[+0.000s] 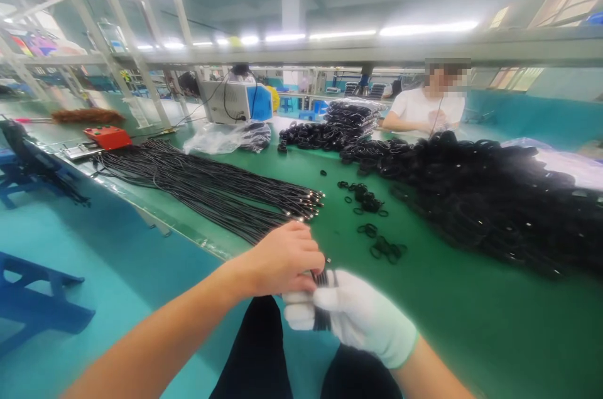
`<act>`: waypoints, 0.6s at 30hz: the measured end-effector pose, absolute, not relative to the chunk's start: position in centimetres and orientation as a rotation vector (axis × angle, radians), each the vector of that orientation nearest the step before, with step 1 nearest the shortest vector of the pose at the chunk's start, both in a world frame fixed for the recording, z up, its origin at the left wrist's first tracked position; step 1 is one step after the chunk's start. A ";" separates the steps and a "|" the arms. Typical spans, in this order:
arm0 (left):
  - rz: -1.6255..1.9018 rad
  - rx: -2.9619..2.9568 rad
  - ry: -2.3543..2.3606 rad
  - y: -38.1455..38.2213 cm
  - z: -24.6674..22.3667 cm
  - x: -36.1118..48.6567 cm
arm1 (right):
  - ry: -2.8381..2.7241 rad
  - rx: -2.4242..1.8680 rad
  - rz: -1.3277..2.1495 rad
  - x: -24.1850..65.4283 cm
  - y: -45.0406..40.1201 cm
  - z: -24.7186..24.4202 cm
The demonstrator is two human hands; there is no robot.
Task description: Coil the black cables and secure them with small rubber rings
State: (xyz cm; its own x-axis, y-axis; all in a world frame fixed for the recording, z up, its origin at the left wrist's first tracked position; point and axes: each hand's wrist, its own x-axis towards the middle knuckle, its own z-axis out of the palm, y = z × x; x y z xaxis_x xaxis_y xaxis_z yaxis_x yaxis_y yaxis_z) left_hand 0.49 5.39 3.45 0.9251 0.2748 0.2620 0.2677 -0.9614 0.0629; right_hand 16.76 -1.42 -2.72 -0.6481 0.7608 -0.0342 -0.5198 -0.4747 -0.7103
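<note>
My left hand (289, 257), bare, has its fingers bent round the upper part of a black cable coil (322, 317). Wrapped about the same coil from the right is my right hand (353, 308), in a white glove. Both hands meet over my lap at the front edge of the green table. Just beyond them lies a long bundle of straight black cables (211, 185), its metal plug ends (308, 201) pointing right. Small black rings (367, 198) are scattered to the right of the plugs.
A large heap of coiled black cables (490, 198) covers the table's right side. A red device (108, 137) sits at the left, with a blue and white machine (240, 100) behind. Across the table is a person (424, 110). A blue stool (42, 298) stands at lower left.
</note>
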 end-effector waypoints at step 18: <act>0.302 1.816 0.723 6.2 0.4 0.3 | -0.587 -0.357 2.321 16.3 -2.0 -5.4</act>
